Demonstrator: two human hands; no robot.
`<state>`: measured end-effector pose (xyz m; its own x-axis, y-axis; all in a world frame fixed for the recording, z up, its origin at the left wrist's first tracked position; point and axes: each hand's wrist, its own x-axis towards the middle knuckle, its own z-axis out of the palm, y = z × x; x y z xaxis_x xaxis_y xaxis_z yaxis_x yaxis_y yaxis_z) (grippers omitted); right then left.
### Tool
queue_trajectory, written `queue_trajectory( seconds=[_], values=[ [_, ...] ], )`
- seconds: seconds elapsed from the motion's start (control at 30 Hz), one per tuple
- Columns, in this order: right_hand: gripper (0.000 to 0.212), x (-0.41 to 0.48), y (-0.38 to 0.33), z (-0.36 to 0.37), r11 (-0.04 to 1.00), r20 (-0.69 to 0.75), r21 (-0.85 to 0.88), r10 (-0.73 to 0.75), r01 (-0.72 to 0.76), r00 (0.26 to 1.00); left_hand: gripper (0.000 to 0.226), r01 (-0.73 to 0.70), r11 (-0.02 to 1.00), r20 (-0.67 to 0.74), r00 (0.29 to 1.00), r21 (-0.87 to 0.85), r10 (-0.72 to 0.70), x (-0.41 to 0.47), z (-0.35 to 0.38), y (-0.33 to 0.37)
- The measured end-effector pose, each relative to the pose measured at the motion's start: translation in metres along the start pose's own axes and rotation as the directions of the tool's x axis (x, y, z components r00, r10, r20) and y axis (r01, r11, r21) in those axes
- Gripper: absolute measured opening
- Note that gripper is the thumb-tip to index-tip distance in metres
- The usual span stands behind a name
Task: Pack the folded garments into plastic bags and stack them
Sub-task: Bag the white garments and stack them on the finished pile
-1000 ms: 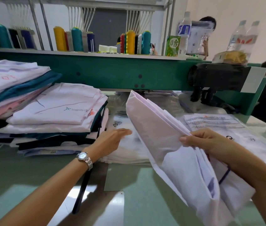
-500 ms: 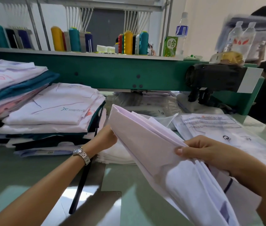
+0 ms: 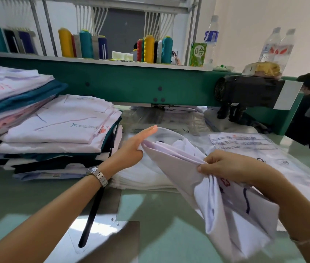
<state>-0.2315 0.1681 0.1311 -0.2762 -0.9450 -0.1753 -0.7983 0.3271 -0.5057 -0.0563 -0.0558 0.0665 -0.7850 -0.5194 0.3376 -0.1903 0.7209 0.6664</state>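
One wide-angle view, taken from the person's head, looks forward and down over the pale green glossy worktop (image 3: pixel 160 215). The forearms enter from 7 and 4 o'clock. The left hand (image 3: pixel 131 147) and right hand (image 3: pixel 226 166) sit close, mid-frame, with the folded white garment (image 3: pixel 217 215) nearest the lens at 5 o'clock. The dark green metal machine beam (image 3: pixel 131 82) crosses farther off at 12 o'clock.

Coloured thread cones (image 3: pixel 148 48) stand in rows on a shelf above a green machine beam (image 3: pixel 131 82), beside a green drink carton (image 3: pixel 198 54) and a water bottle (image 3: pixel 211 35). Two more bottles (image 3: pixel 277 45) stand above a black motor (image 3: pixel 249 93). A black strap (image 3: pixel 91 215) lies on the bench (image 3: pixel 27 202).
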Motion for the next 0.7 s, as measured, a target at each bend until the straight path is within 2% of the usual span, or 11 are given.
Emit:
queue_trajectory(
  seconds=[0.2, 0.4, 0.57, 0.6, 0.63, 0.67, 0.7],
  values=[
    [0.034, 0.025, -0.027, -0.004, 0.973, -0.075, -0.212, 0.078, -0.092, 0.994, 0.095, -0.107, 0.983, -0.05, 0.992, 0.146, 0.116, 0.003, 0.001, 0.022],
    [0.029, 0.056, -0.045, 0.005, 0.945, -0.126, -0.309, 0.075, -0.111, 0.989, 0.095, -0.197, 0.957, 0.007, 0.98, 0.211, 0.2, 0.003, 0.011, 0.037],
    [0.014, 0.079, -0.06, 0.005, 0.967, -0.129, -0.228, 0.087, -0.115, 0.988, 0.098, -0.255, 0.946, 0.047, 0.967, 0.198, 0.251, 0.003, 0.019, 0.049],
    [0.02, 0.086, -0.069, 0.008, 0.951, -0.152, -0.274, 0.105, -0.144, 0.983, 0.097, -0.259, 0.947, 0.045, 0.966, 0.191, 0.255, 0.004, 0.019, 0.052],
    [0.03, 0.099, -0.075, 0.025, 0.884, -0.195, -0.414, 0.148, -0.218, 0.97, 0.096, -0.266, 0.946, 0.042, 0.964, 0.185, 0.263, 0.004, 0.018, 0.055],
    [0.037, 0.105, -0.081, 0.038, 0.829, -0.176, -0.501, 0.185, -0.25, 0.967, 0.095, -0.278, 0.943, 0.04, 0.96, 0.183, 0.276, 0.004, 0.017, 0.058],
    [0.044, 0.107, -0.085, 0.048, 0.874, -0.09, -0.4, 0.261, -0.275, 0.961, 0.094, -0.293, 0.938, 0.037, 0.956, 0.183, 0.292, 0.003, 0.015, 0.061]
  ],
)
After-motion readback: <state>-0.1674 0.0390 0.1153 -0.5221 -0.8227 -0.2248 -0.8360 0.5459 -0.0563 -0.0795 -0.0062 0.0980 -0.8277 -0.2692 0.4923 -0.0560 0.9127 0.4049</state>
